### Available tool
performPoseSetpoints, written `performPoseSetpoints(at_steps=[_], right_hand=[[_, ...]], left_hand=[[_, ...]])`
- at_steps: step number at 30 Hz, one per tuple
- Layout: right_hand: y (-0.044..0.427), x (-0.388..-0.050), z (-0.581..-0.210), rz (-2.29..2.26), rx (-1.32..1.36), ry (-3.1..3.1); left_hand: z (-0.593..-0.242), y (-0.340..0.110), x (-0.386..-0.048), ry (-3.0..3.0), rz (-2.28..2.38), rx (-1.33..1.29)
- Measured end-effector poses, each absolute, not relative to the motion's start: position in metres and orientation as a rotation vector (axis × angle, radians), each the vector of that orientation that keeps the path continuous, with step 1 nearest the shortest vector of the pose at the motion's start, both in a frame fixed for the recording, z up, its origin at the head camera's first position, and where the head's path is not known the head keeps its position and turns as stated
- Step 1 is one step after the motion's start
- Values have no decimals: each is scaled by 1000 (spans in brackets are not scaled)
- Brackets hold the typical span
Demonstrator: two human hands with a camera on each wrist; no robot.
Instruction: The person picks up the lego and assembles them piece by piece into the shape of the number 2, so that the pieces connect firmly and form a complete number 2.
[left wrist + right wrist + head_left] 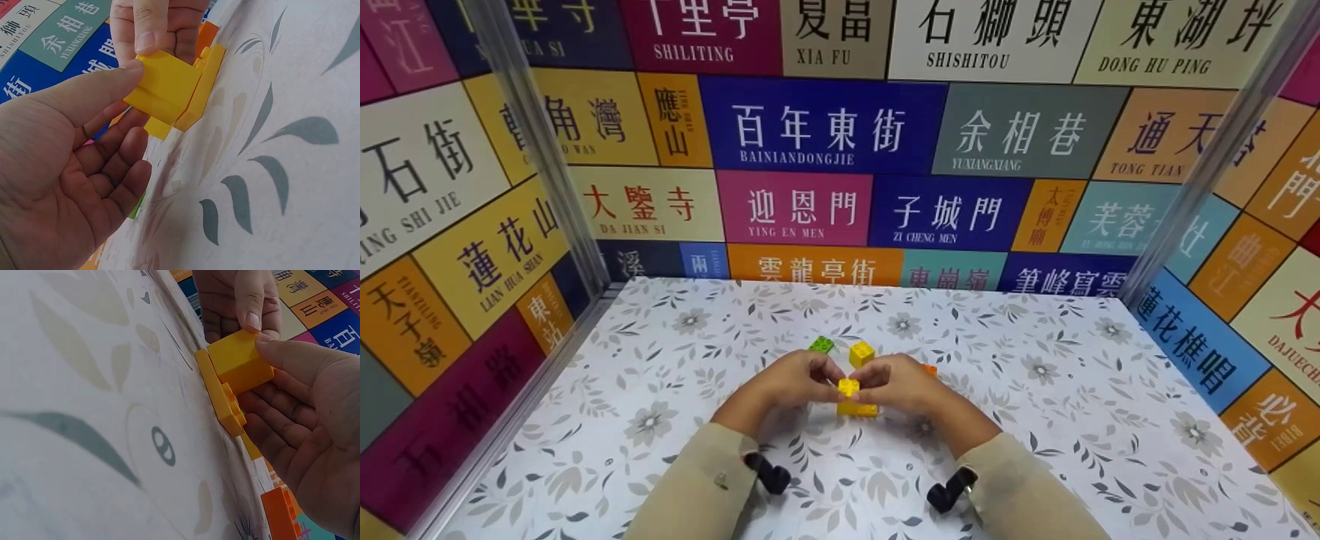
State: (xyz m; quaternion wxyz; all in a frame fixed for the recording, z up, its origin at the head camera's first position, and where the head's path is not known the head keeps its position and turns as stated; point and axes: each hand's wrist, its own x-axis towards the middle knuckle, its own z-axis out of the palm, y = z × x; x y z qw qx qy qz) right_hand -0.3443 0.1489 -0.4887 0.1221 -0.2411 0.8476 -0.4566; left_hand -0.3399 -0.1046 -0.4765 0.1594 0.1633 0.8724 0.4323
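Observation:
A yellow toy building brick (849, 387) is pinched from both sides by my two hands. The left hand (799, 379) has its thumb and fingers on one side of it, and the right hand (896, 382) grips the other side. Under it, a flatter yellow-orange brick (216, 394) lies on the tabletop, with bare studs at its right end. The upper brick (166, 84) stands over the left end of the flat one (205, 84) and appears to touch it; whether the studs are fully pressed in cannot be made out.
Beyond the hands are another yellow brick (862, 353), a green brick (821, 344) and an orange brick (930, 370), the last partly behind the right hand. They lie on a white tabletop (660, 375) with grey leaf patterns. Panels of coloured signs (825, 127) enclose the table's back and sides.

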Motion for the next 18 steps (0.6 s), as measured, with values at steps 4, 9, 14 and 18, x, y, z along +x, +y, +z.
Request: performPoseSetpoints(at_steps=[4, 9, 14, 18], right_hand=[[149, -344, -489, -1330, -705, 2471], [148, -344, -488, -1319, -703, 2477], [148, -343, -488, -1310, -688, 2485], [148, -343, -488, -1304, -687, 2493]], left_hand=[[-477, -104, -340, 2490, 1228, 459], [-477, -104, -341, 2485, 1215, 436], [-477, -105, -341, 2474, 1221, 433], [-479, -105, -341, 2471, 1234, 439]])
